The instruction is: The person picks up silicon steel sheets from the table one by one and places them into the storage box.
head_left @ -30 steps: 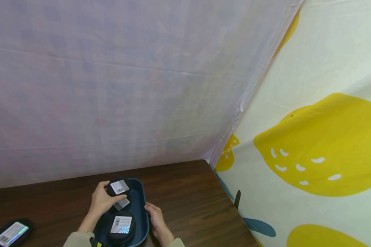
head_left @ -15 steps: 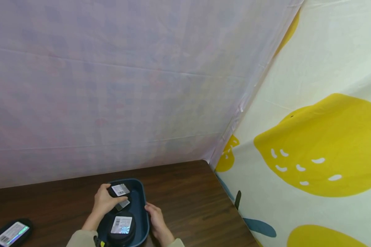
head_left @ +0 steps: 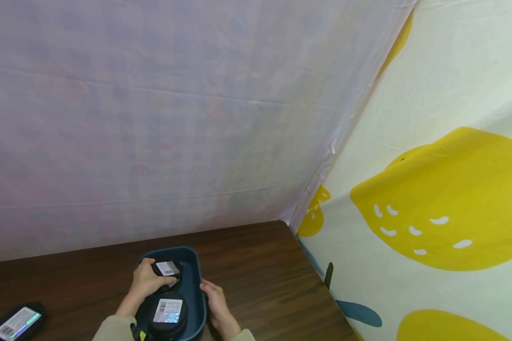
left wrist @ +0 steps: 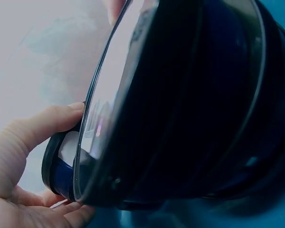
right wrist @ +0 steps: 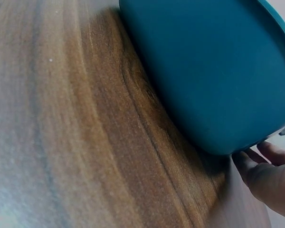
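A blue tray (head_left: 191, 274) lies on the wooden table, with several round black containers in it. My left hand (head_left: 147, 282) grips one black container (head_left: 168, 268) by its sides at the tray's far end, thumb toward me. Its top bears a barcode label. Part of another label shows beneath the thumb. A second black container (head_left: 168, 312), label up, sits nearer to me; it looms large in the left wrist view and partly hides the held container (left wrist: 61, 178). My right hand (head_left: 217, 305) holds the tray's right rim, its fingers (right wrist: 275, 154) at the tray edge in the right wrist view.
Another labelled black container (head_left: 17, 322) lies on the table (head_left: 256, 265) at the far left. A pale checked cloth (head_left: 153, 142) hangs behind the table, and a lemon-print cloth (head_left: 443, 203) hangs at the right.
My left hand has moved down and slightly toward me with the held container, which now sits lower in the tray. My right hand and the tray have stayed in place.
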`<action>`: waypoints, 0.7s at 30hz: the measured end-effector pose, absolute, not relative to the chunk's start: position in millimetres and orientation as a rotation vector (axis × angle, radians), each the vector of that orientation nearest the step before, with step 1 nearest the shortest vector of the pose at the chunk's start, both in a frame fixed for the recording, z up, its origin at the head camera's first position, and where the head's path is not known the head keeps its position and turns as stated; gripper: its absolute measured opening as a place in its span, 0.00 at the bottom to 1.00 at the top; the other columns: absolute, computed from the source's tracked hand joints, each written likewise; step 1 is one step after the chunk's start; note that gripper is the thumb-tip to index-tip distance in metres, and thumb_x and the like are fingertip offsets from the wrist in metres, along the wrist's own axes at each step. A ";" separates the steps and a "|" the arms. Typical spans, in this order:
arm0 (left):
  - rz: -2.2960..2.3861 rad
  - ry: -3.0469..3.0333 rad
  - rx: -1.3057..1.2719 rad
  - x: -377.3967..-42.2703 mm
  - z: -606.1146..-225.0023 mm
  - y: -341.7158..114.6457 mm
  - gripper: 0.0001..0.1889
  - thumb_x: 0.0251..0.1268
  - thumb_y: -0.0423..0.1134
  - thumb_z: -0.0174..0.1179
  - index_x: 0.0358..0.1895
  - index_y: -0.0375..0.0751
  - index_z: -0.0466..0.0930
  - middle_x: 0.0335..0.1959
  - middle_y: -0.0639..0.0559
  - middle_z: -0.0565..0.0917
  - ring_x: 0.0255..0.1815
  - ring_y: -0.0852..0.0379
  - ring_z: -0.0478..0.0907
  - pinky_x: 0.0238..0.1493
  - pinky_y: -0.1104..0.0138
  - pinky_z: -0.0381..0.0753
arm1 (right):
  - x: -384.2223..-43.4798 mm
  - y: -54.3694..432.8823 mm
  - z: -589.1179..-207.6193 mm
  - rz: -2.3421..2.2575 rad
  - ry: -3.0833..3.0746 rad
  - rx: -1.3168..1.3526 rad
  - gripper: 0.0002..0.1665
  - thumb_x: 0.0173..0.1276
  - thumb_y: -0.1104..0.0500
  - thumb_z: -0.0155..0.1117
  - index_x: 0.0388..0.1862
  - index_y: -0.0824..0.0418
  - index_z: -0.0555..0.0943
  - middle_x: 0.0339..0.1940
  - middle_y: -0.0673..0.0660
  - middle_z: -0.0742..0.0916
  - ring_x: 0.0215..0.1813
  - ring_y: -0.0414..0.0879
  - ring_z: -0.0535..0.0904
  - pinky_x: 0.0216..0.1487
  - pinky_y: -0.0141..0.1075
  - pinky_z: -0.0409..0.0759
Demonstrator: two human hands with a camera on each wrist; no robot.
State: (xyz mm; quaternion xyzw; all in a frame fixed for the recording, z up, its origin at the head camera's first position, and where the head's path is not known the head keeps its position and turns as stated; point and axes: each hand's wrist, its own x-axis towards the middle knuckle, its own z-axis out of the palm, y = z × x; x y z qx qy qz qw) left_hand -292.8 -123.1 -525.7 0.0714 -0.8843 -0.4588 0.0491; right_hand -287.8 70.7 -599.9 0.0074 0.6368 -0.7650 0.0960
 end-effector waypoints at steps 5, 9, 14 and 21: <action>-1.396 -2.706 0.219 -293.6 -528.5 -123.9 0.46 0.35 0.38 0.75 0.55 0.12 0.58 0.47 0.18 0.70 0.47 0.29 0.70 0.53 0.41 0.69 | -286.9 71.3 -600.3 -2.276 1.867 0.031 0.26 0.64 0.59 0.53 0.57 0.76 0.73 0.47 0.63 0.84 0.42 0.43 0.80 0.45 0.33 0.78; -1.378 -2.724 0.220 -294.3 -529.6 -123.5 0.46 0.36 0.38 0.75 0.54 0.12 0.58 0.46 0.18 0.70 0.47 0.29 0.70 0.52 0.41 0.69 | -287.0 72.0 -600.6 -2.282 1.844 0.020 0.26 0.64 0.59 0.53 0.57 0.76 0.73 0.46 0.64 0.84 0.42 0.44 0.80 0.45 0.34 0.79; -1.348 -2.746 0.212 -295.8 -529.5 -122.0 0.46 0.36 0.40 0.75 0.54 0.12 0.58 0.46 0.18 0.70 0.47 0.29 0.70 0.53 0.42 0.70 | -287.5 72.7 -601.1 -2.287 1.829 0.012 0.27 0.65 0.60 0.52 0.58 0.77 0.72 0.46 0.65 0.84 0.43 0.46 0.81 0.46 0.36 0.79; -1.314 -2.775 0.178 -297.5 -525.7 -121.8 0.46 0.36 0.41 0.75 0.54 0.11 0.59 0.45 0.18 0.71 0.46 0.30 0.70 0.52 0.43 0.70 | -288.5 72.5 -600.7 -2.285 1.825 0.004 0.26 0.65 0.60 0.52 0.57 0.77 0.72 0.46 0.64 0.85 0.42 0.44 0.81 0.44 0.34 0.79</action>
